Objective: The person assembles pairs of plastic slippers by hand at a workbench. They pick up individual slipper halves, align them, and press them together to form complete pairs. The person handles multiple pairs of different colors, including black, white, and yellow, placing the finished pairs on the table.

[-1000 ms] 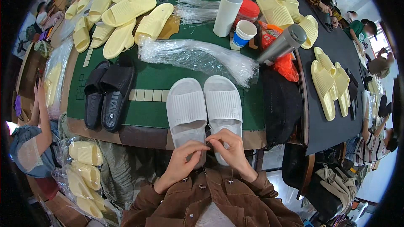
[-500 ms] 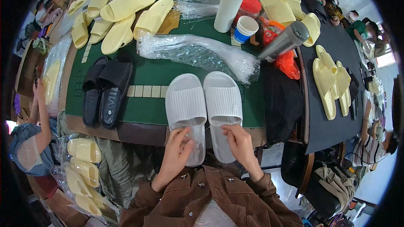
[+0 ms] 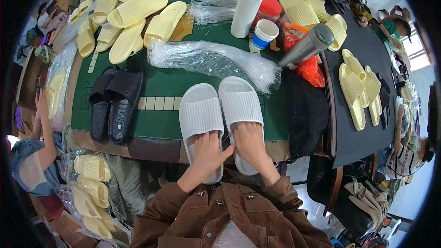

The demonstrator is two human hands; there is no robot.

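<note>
A pair of white ribbed slide slippers stands side by side at the table's near edge, toes pointing away. Into the left white slipper (image 3: 201,112) reaches my left hand (image 3: 206,154), fingers stretched under the strap and thumb spread toward the other slipper. My right hand (image 3: 251,144) lies in the right white slipper (image 3: 242,105), its straight fingers also tucked beneath the strap. Both sets of fingertips are hidden by the straps. The right slipper is slightly turned, its toe angled left. A pair of black slippers (image 3: 123,103) rests to the left on the green mat (image 3: 158,126).
Beyond the white slippers lies a bundle of clear plastic strands (image 3: 216,62). Pale yellow slippers (image 3: 138,11) pile up at the far left. A white tumbler (image 3: 248,9), a paper cup (image 3: 265,34) and a leaning steel tumbler (image 3: 308,45) stand far right. Other people sit around.
Both hands have slid forward, and their fingers have gone under the slipper straps. The right slipper's toe has shifted slightly up and left.
</note>
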